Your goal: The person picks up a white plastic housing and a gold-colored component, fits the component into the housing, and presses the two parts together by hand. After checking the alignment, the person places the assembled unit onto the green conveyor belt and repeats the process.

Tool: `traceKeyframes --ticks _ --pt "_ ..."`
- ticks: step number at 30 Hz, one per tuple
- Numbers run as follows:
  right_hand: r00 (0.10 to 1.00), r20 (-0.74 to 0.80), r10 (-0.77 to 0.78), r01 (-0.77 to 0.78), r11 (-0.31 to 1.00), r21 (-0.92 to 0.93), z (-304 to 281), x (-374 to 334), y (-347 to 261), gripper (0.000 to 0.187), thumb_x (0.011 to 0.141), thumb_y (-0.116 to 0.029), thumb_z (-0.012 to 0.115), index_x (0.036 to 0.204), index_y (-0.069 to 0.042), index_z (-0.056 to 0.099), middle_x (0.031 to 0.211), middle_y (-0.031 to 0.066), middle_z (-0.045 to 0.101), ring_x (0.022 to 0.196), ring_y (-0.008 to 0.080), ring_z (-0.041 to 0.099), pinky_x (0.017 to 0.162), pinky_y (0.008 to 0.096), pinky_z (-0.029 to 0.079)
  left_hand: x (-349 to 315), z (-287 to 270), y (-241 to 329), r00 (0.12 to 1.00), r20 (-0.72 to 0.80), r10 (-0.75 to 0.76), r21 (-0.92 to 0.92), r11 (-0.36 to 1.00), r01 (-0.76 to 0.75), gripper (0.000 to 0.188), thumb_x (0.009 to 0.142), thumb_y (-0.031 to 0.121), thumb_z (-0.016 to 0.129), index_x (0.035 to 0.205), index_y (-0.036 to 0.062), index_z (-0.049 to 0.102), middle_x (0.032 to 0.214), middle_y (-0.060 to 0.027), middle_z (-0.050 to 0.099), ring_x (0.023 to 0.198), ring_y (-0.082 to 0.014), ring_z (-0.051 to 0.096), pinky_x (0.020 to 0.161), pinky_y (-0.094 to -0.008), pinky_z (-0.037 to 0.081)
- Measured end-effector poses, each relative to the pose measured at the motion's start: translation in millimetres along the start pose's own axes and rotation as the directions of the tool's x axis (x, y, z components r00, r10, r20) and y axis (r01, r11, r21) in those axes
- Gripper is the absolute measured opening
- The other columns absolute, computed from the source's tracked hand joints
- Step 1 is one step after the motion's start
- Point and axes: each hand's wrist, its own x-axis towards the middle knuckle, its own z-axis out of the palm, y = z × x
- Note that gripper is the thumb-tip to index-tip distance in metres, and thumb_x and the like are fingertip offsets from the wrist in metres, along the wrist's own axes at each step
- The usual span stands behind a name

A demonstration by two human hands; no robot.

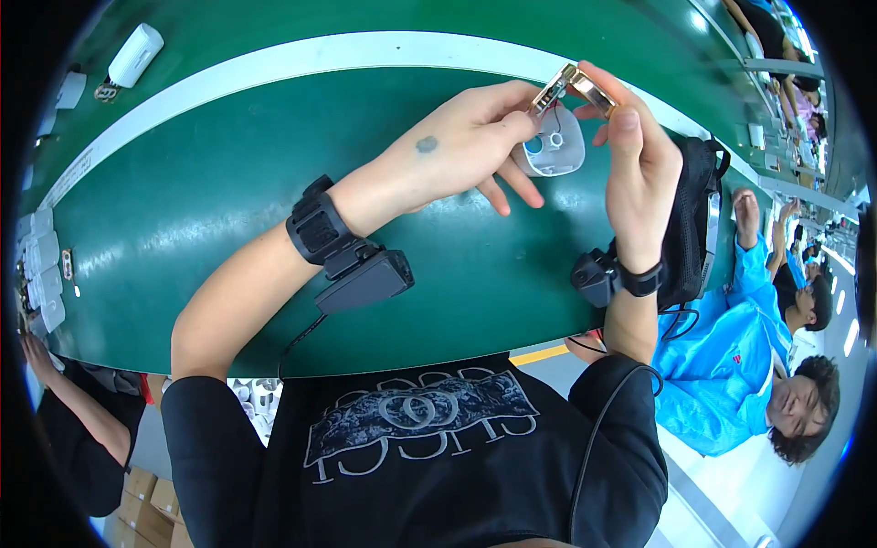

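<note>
A shiny gold-coloured part (594,92), bent at an angle like two hinged pieces, is held up between my hands over the far right of the table. My left hand (480,128) pinches its left piece between thumb and forefinger, with the other fingers stretched out below. On the right piece, my right hand (641,164) closes its thumb and fingertips. Just beneath is a white plastic housing (568,157), its open side showing a blue round piece and a small white ring. Thin red and dark wires show between the housing and the gold part. My left fingers partly hide the housing.
A black bag (687,233) lies beside my right forearm. Across the green table (228,228) runs a white strip (301,57). Another white housing (137,53) lies far left; white parts (41,269) pile at the left edge. A blue-jacketed co-worker (722,365) sits at right.
</note>
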Motion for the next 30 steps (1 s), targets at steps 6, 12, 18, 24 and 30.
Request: traceKeyframes --ticks 6,12,18,24,30 --pt "0.992 -0.123 -0.019 0.018 1.000 -0.012 7.9 -16.2 2.3 0.047 0.111 -0.038 0.048 0.134 -0.003 0.068 0.117 0.0098 0.073 0.098 0.0129 0.066 0.078 0.0242 0.048 -2.6 -2.3 1.5 0.999 0.005 -0.034 0.126 0.992 0.033 0.039 0.108 0.029 0.048 0.134 0.0003 0.055 0.126 -0.0172 0.062 0.075 -0.0202 0.075 0.061 -0.0300 0.059" --pt "0.983 -0.145 -0.110 0.089 0.985 -0.145 16.3 -21.7 -1.5 0.051 0.105 -0.044 0.059 0.131 -0.001 0.069 0.119 0.0139 0.073 0.105 0.0200 0.070 0.089 0.0296 0.053 -6.1 -9.6 3.8 1.000 -0.020 0.022 0.219 0.976 -0.017 0.044 0.105 0.034 0.055 0.134 0.0004 0.055 0.127 -0.0153 0.063 0.073 -0.0192 0.074 0.061 -0.0288 0.058" --pt "0.936 -0.125 -0.330 0.274 0.902 -0.333 14.1 -24.9 3.9 0.046 0.088 -0.031 0.080 0.126 -0.006 0.072 0.114 0.0167 0.073 0.095 0.0291 0.072 0.082 0.0347 0.058 -5.8 -19.7 -4.8 0.999 0.024 0.028 0.089 0.996 -0.030 0.056 0.095 0.032 0.072 0.137 0.0009 0.052 0.129 -0.0152 0.062 0.075 -0.0183 0.074 0.063 -0.0286 0.057" --pt "0.907 -0.122 -0.402 0.331 0.864 -0.380 13.3 -28.7 3.5 0.053 0.083 -0.036 0.084 0.124 -0.004 0.074 0.115 0.0181 0.072 0.095 0.0285 0.072 0.080 0.0344 0.059 -12.2 -20.2 -11.5 0.989 0.062 0.135 0.178 0.974 -0.144 0.062 0.089 0.023 0.080 0.138 0.0009 0.051 0.129 -0.0146 0.062 0.080 -0.0184 0.074 0.067 -0.0282 0.057" --pt "0.898 -0.136 -0.418 0.347 0.864 -0.365 17.7 -32.4 -0.6 0.058 0.084 -0.043 0.082 0.124 -0.002 0.073 0.115 0.0185 0.072 0.096 0.0270 0.073 0.079 0.0338 0.060 -13.5 -21.6 -12.6 0.984 0.091 0.155 0.235 0.957 -0.172 0.063 0.089 0.015 0.082 0.141 0.0023 0.049 0.135 -0.0132 0.059 0.084 -0.0181 0.074 0.069 -0.0275 0.058"
